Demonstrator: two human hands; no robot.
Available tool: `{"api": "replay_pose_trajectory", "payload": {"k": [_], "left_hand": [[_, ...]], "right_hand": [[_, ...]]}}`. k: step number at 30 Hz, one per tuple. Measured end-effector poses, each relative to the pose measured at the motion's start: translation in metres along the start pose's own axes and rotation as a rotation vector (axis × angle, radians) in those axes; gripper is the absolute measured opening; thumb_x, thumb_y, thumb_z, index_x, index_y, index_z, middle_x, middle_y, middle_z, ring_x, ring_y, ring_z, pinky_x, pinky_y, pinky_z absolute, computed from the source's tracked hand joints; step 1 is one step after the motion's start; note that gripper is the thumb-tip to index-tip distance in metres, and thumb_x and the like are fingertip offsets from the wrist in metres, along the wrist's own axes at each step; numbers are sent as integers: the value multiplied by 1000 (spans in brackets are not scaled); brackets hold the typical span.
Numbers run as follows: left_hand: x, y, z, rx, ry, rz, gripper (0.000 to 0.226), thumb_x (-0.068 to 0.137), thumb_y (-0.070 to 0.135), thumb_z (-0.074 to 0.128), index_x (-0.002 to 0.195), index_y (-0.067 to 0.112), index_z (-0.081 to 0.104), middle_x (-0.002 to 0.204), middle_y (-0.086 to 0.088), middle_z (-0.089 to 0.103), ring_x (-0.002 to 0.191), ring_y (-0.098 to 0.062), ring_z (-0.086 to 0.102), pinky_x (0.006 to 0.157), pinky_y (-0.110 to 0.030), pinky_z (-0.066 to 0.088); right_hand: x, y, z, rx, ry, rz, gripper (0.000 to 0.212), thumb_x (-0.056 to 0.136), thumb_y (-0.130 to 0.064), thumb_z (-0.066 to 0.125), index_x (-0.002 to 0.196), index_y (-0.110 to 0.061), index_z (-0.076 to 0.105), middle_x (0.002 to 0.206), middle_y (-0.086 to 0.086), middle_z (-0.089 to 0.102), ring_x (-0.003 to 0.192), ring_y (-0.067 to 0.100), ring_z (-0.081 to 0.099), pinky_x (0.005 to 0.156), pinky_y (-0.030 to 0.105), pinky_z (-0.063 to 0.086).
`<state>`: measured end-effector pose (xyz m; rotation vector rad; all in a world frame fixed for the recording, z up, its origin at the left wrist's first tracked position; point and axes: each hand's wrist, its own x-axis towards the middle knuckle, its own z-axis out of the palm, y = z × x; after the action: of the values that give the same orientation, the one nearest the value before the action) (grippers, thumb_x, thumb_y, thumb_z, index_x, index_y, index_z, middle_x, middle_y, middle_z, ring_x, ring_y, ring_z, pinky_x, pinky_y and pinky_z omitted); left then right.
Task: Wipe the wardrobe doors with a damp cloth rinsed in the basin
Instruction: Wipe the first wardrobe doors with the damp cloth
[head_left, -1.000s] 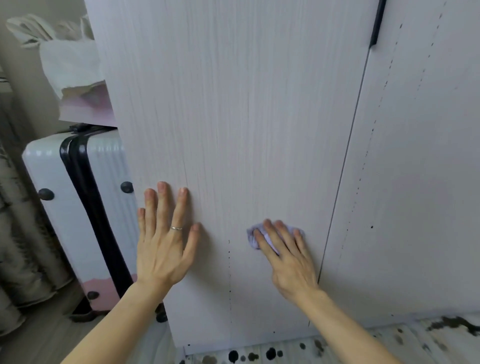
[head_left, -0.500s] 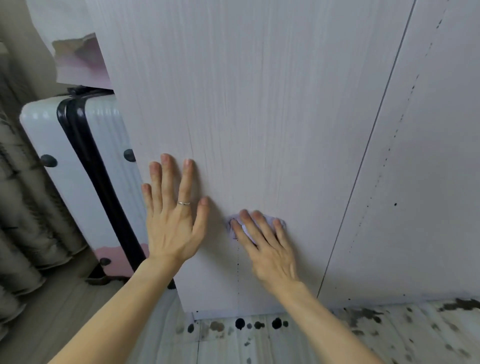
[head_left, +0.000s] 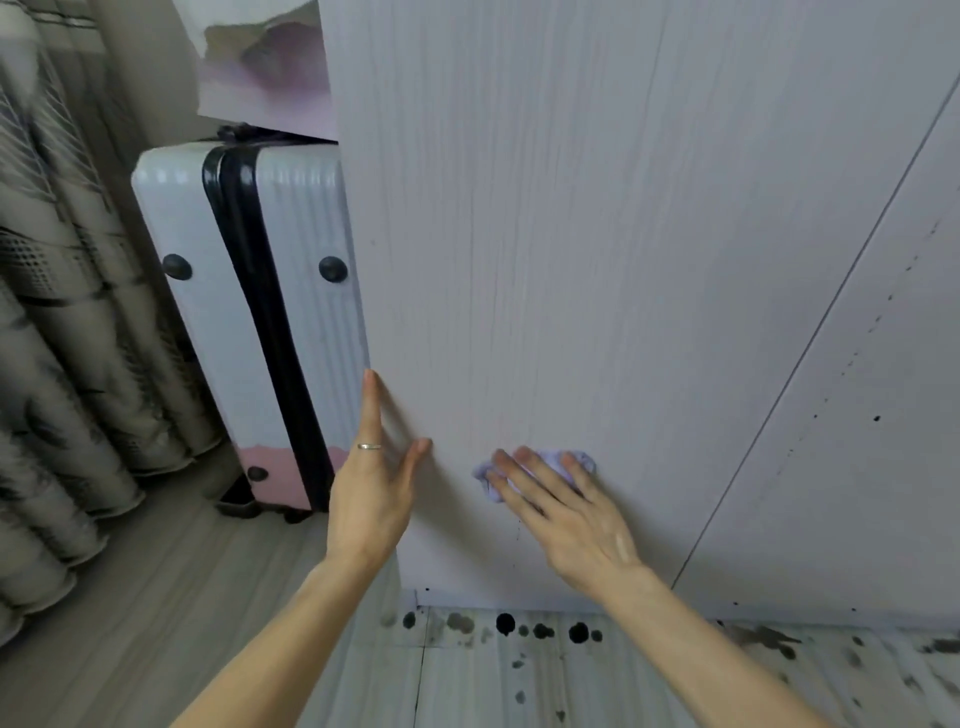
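A pale wood-grain wardrobe door (head_left: 571, 218) fills most of the view, with a second door (head_left: 857, 441) to its right past a thin dark seam. My right hand (head_left: 566, 514) presses a small crumpled lilac cloth (head_left: 540, 462) flat against the lower part of the left door. My left hand (head_left: 376, 478) rests at the door's left edge, fingers straight, a ring on one finger, holding nothing. No basin is in view.
A white and pink suitcase (head_left: 218, 322) with a black band stands left of the wardrobe. Grey patterned curtains (head_left: 57, 338) hang at the far left. The floor (head_left: 519, 670) below the doors carries dark spots and stains.
The view has dropped lower on the doors. My right hand slid the cloth down and leftward along the door. My left hand turned edge-on at the door's left edge.
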<state>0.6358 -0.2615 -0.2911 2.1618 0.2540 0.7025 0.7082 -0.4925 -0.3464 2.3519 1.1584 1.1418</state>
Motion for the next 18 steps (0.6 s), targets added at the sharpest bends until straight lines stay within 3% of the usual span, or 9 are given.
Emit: {"api": "replay_pose_trajectory", "payload": {"k": [2, 4, 5, 6, 8, 10, 12, 15, 18], "left_hand": [[0, -6, -3, -7, -23, 28, 101, 97, 37, 63, 140, 68, -22, 77, 23, 40, 63, 3, 40, 65, -28, 44], [-1, -7, -3, 4, -34, 3, 102, 96, 35, 65, 145, 61, -21, 121, 7, 65, 91, -17, 66, 82, -34, 51], [0, -11, -2, -7, -41, -36, 99, 96, 35, 65, 151, 54, -16, 144, 1, 56, 113, -23, 65, 91, -33, 49], [-2, -17, 1, -9, -55, -81, 93, 96, 36, 65, 157, 47, -4, 151, -1, 50, 125, -25, 60, 96, -33, 48], [-4, -28, 3, -9, -78, -110, 78, 95, 38, 65, 157, 41, 18, 145, -2, 56, 127, -23, 59, 101, -36, 49], [-5, -32, 1, -46, -108, -103, 74, 96, 33, 65, 156, 45, 23, 135, 4, 63, 121, -15, 61, 101, -32, 50], [-4, -35, -6, -67, -141, -99, 72, 98, 25, 64, 155, 47, 26, 125, 15, 65, 113, -4, 60, 97, -21, 48], [-2, -39, -20, -129, -211, -123, 69, 98, 5, 57, 151, 44, 37, 129, 18, 64, 119, -1, 60, 101, -17, 47], [3, -43, -34, -179, -296, -143, 76, 90, -11, 44, 144, 42, 50, 131, 20, 64, 122, -2, 59, 85, -10, 52]], "right_hand": [[15, 7, -13, 11, 36, 68, 82, 80, -5, 33, 158, -16, 12, 168, 1, -6, 154, 19, -4, 122, 46, 4], [58, 19, -42, 70, 208, 291, 81, 79, -1, 37, 157, -15, 20, 167, 3, 8, 154, 20, 4, 123, 47, 4], [83, 24, -56, 115, 302, 383, 79, 80, 2, 39, 156, -12, 26, 166, 3, 15, 154, 23, 11, 122, 48, 7], [103, 27, -64, 145, 372, 437, 76, 81, 4, 40, 155, -11, 32, 164, 3, 19, 152, 25, 18, 122, 50, 11], [124, 26, -67, 115, 459, 467, 69, 86, 4, 41, 153, -12, 37, 161, 3, 20, 151, 25, 24, 121, 51, 14], [115, 13, -53, 73, 414, 408, 66, 90, -5, 46, 154, -14, 35, 162, 2, 21, 151, 22, 23, 121, 49, 10], [85, -10, -31, 39, 251, 182, 69, 88, -14, 53, 154, -16, 35, 163, 2, 22, 152, 19, 20, 122, 47, 8], [44, -26, -13, -17, 1, -134, 77, 80, -12, 56, 154, -15, 36, 165, 0, 18, 154, 17, 9, 124, 44, 5], [74, -13, -31, -15, 82, -51, 77, 80, -4, 48, 154, -18, 35, 163, 1, 21, 153, 19, 15, 123, 43, 5]]}}
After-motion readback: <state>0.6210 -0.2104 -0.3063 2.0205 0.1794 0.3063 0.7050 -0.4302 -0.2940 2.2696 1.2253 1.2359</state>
